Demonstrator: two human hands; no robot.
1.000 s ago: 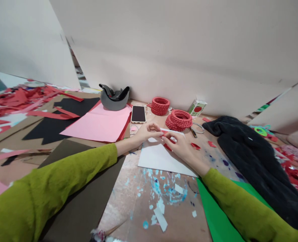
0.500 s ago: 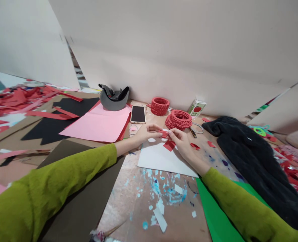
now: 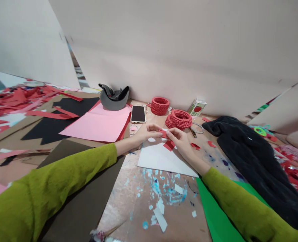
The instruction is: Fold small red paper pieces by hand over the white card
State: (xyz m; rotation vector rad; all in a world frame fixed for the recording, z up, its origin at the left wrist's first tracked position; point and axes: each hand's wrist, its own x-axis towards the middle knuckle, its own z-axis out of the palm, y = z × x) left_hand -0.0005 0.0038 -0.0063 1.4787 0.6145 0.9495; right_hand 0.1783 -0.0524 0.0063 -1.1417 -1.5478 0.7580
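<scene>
Paper (image 3: 163,134), a small red piece, is held up between our 2 hands, over the far part of the white sheet (image 3: 161,158). Our left hand (image 3: 152,130) has its thumb and fingertips together, clamped on the left side of it. Our right hand (image 3: 177,136) pinches its right side with the fingertips closed. Just below, near our right hand, a red square (image 3: 169,145) shows over the white sheet; we cannot tell whether it is joined to what we hold.

Beyond our hands stand 2 stacks of red zigzag rings: the upright stack (image 3: 160,106) near the wall (image 3: 164,60), and the slumped stack (image 3: 178,120) nearer to us. To the left of them we see a phone (image 3: 138,114) lying face up, then a gray cap (image 3: 115,101) resting on pink paper (image 3: 98,124). To the right, a small carton (image 3: 197,108) stands by the wall, with a looped cord (image 3: 200,131) nearer to us. On the table (image 3: 128,208), 2 folded red scraps (image 3: 195,146) lie to the right of our right hand. A dark fuzzy garment (image 3: 252,161) spreads farther right, and a green sheet (image 3: 219,208) lies partly under our right sleeve (image 3: 245,205).
</scene>
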